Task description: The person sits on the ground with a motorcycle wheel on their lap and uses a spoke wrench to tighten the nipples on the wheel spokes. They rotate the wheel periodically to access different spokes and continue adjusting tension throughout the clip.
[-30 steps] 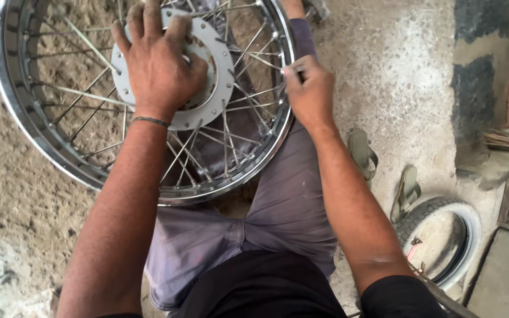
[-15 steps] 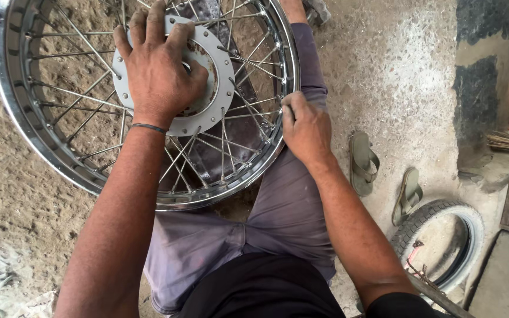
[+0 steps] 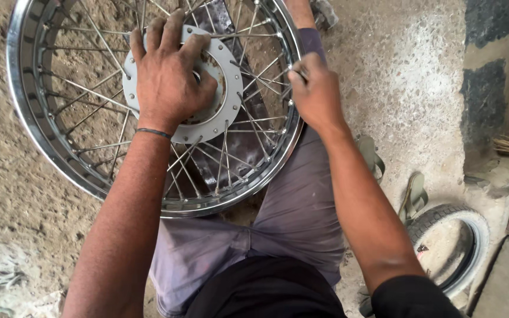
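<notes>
A chrome spoked wheel rim (image 3: 42, 141) fills the upper left of the frame, lying over the person's lap on the concrete floor (image 3: 396, 88). The left hand (image 3: 169, 76) is spread flat, fingers open, on the round grey hub plate (image 3: 231, 97). The right hand (image 3: 316, 91), at upper centre, is curled at the rim's right edge, apparently pinching a spoke (image 3: 266, 68). A tyre (image 3: 472, 235) and sandals (image 3: 410, 197) lie at lower right.

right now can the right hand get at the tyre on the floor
Probably yes, with a reach. The right hand is up at the wheel rim, while the tyre lies to the right beside its forearm, with nothing between them.
</notes>
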